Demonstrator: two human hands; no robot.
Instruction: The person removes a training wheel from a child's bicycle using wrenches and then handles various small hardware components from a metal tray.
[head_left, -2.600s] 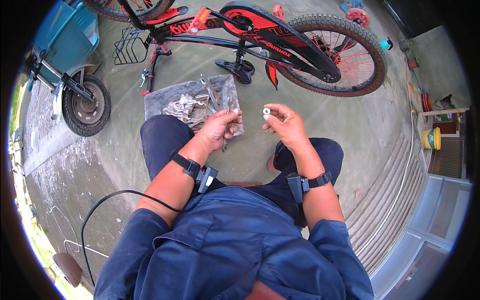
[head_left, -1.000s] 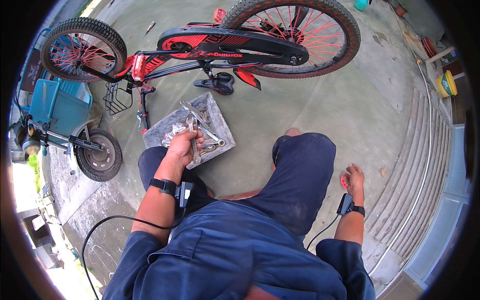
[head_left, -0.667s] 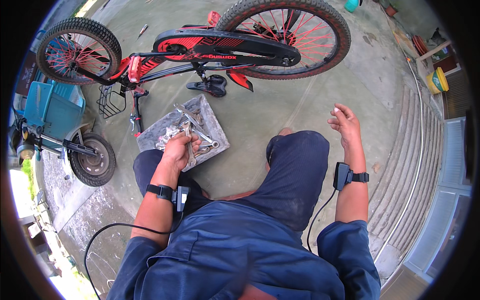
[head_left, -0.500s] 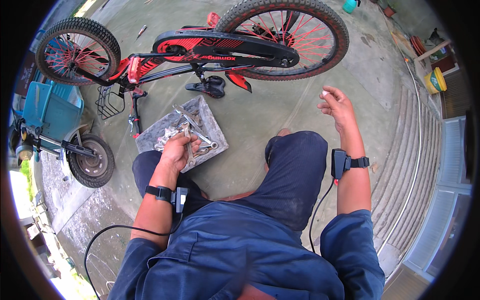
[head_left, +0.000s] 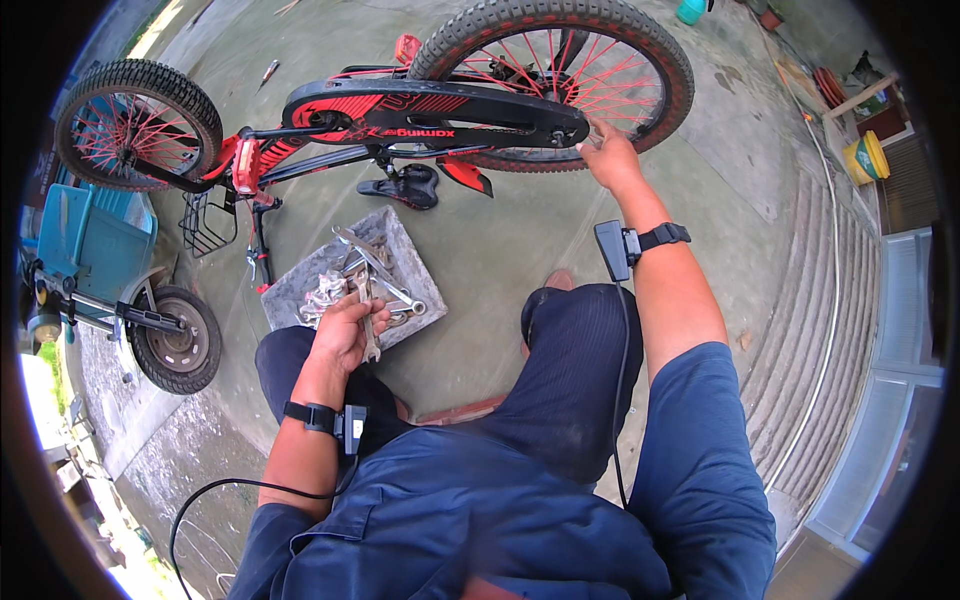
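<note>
My left hand (head_left: 345, 335) is closed around an open-ended wrench (head_left: 370, 347), held over the near side of a grey tray (head_left: 425, 265). Several more wrenches (head_left: 372, 262) and metal pieces lie heaped in that tray. Out ahead, my right hand (head_left: 612, 160) reaches to a black and red bicycle standing upside down. Its thumb and index finger are apart beside the rear end of the chain guard (head_left: 470, 122), close to the axle of the rear wheel (head_left: 640, 95). Whether the fingertips touch the axle I cannot tell.
The bicycle's saddle (head_left: 402, 188) rests on the concrete floor beyond the tray. A screwdriver-like tool (head_left: 269, 72) lies farther off. At left stands a blue three-wheeled vehicle (head_left: 90, 235) with a front wheel (head_left: 176, 340). A yellow bucket (head_left: 866, 158) is by the right-hand steps (head_left: 800, 330).
My right hand has moved forward and left, from the open space to the bicycle's rear axle area. My left hand still holds the wrench over the tray. The view has shifted slightly.
</note>
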